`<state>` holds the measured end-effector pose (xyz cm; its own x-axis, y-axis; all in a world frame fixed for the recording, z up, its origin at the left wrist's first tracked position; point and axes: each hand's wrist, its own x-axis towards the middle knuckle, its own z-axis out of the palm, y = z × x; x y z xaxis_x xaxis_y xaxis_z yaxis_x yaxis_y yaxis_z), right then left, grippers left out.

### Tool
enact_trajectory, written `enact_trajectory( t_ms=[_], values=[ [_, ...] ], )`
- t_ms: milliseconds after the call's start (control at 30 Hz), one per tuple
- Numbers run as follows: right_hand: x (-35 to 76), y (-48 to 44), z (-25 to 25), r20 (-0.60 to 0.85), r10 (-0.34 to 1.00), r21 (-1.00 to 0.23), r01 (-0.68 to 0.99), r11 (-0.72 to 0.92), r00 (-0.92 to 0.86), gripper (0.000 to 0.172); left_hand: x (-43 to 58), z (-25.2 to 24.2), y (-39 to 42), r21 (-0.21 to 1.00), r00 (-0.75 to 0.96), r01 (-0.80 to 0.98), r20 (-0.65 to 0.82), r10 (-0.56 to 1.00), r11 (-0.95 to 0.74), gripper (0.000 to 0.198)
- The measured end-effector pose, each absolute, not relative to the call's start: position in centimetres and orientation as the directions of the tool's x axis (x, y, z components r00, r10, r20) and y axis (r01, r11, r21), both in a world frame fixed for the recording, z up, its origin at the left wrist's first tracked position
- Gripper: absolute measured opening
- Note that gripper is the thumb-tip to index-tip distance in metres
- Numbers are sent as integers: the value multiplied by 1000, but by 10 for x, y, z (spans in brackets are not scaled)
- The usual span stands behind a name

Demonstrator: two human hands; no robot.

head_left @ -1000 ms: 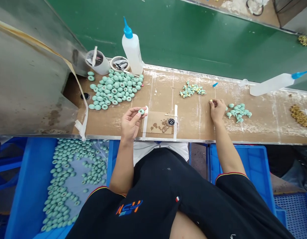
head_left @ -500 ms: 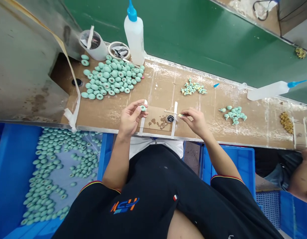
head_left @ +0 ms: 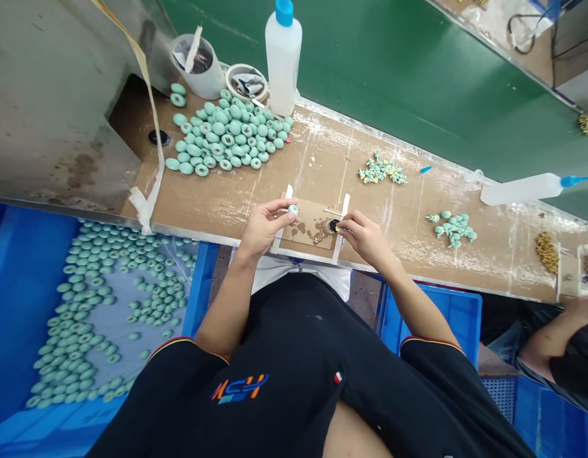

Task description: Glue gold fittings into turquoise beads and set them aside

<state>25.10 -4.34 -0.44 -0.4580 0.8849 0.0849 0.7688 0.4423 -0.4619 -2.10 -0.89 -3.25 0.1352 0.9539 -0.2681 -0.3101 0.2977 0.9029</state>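
My left hand (head_left: pixel 266 226) pinches a mint-green egg-shaped piece (head_left: pixel 293 208) between thumb and fingers, just above the cardboard pad (head_left: pixel 303 236). My right hand (head_left: pixel 369 238) is closed on a small yellow-and-green piece (head_left: pixel 338 229), mostly covered by the fingertips. That piece is at the edge of a small round pot with dark contents (head_left: pixel 332 225); I cannot tell whether it touches the liquid. Wet brown spots mark the pad, and a thin stick (head_left: pixel 332 211) lies behind the pot. Farther back is a heap of small green-and-yellow pieces (head_left: pixel 382 170).
A large pile of mint-green egg pieces (head_left: pixel 227 137) lies at the back left, beside a white bottle (head_left: pixel 283 63) and a cup (head_left: pixel 198 67). Another bottle (head_left: pixel 522 189) lies on its side at right, behind joined pieces (head_left: pixel 453 229). A blue bin (head_left: pixel 205 286) holds more eggs. A co-worker's arm (head_left: pixel 555 331) shows at right.
My right hand has moved left and brought the small piece to the pot. The left hand still holds the egg piece, now turned slightly. The whole view has shifted a little.
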Motion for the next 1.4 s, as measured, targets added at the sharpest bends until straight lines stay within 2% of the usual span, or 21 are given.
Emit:
enact_trajectory(
  t_ms=[267,467,567,733,900,1133,1400],
  values=[
    [246,-43,-1,62,877,-410,789,458,-476,17,-19,-32,-9,898,180,-310,-267,947,312,48],
    [247,-44,9,143,890,-421,788,450,-432,15,-20,-30,-10,883,208,-339,-266,941,325,50],
    [248,-41,16,208,907,-491,763,421,-367,12,-19,-28,-11,880,226,-335,-271,936,336,51],
    [234,-44,27,292,943,-714,619,327,-161,9,-6,-25,-15,860,264,-388,-242,934,332,50],
    [203,-58,33,255,966,-894,389,223,33,18,13,-14,-21,856,315,-428,-159,936,290,43],
    [186,-65,31,197,977,-951,255,172,78,24,25,4,-26,877,314,-408,-125,941,252,42],
    [191,-68,31,188,981,-928,336,161,49,19,24,7,-30,912,319,-330,-135,938,243,46]
  ],
)
